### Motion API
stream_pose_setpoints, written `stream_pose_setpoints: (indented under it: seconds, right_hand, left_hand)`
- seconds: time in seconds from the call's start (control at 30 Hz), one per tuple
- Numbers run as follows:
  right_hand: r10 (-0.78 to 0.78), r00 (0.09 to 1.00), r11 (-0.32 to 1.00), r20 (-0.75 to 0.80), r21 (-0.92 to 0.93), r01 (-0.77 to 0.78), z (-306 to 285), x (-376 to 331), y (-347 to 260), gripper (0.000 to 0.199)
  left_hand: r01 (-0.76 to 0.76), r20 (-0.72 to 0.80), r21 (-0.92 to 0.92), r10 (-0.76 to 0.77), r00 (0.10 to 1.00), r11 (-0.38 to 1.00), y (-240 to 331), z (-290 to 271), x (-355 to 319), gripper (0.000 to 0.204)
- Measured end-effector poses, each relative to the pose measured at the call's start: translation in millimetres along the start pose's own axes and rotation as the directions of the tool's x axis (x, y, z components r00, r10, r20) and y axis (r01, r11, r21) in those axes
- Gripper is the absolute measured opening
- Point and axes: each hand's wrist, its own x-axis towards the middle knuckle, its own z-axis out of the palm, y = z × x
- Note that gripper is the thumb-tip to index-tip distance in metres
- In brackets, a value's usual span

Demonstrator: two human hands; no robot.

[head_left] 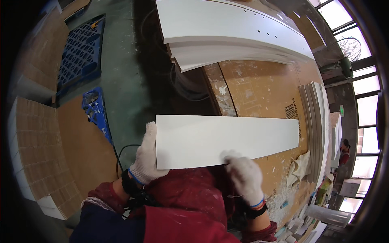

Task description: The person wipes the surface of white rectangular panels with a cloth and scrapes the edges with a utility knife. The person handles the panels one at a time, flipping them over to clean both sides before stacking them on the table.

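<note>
A long white board (227, 137), wider at its left end, lies across in front of me, its right part over the cardboard-covered workbench (259, 89). My left hand (146, 158), in a white knitted glove, grips the board's left end, thumb up along the edge and fingers hidden underneath. At the near edge, right of the middle, is my right hand (245, 178), gloved as well. Motion smears its fingers, and whether they touch the board I cannot tell.
White panels (227, 24), some with small holes, are stacked at the far side. More panels (318, 125) stand at the right beside a crumpled cloth (299, 168). On the left are stacked boards (44, 158) and a blue pallet (81, 52). A person (345, 154) is far right.
</note>
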Motion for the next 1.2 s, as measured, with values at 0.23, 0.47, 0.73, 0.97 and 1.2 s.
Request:
stream_pose_setpoints:
  seconds: [0.23,0.47,0.73,0.97,1.2]
  right_hand:
    - [-0.010,0.999,0.971,0.031,-0.237,0.017,2,-5,20,0.019]
    - [0.144,0.986,0.989,-0.086,-0.012,-0.145,-4,0,35,0.027]
    - [0.574,0.706,0.688,-0.415,-0.223,-0.691,-21,24,121,0.019]
    - [0.144,0.985,0.907,0.097,-0.412,-0.092,58,69,-37,0.009]
    - [-0.126,0.969,0.982,0.210,0.167,0.092,38,69,-73,0.035]
  left_hand:
    - [-0.067,-0.134,0.264,0.106,0.985,0.962,-6,3,0,0.057]
    - [-0.342,0.200,0.877,0.394,0.897,0.336,-6,4,-5,0.059]
    - [-0.172,-0.029,0.682,0.261,0.965,0.711,-12,-25,5,0.055]
    - [-0.377,0.462,0.883,0.373,0.805,-0.280,-12,-15,-3,0.061]
    - [-0.279,0.407,0.882,0.312,0.859,-0.380,-2,-8,-9,0.048]
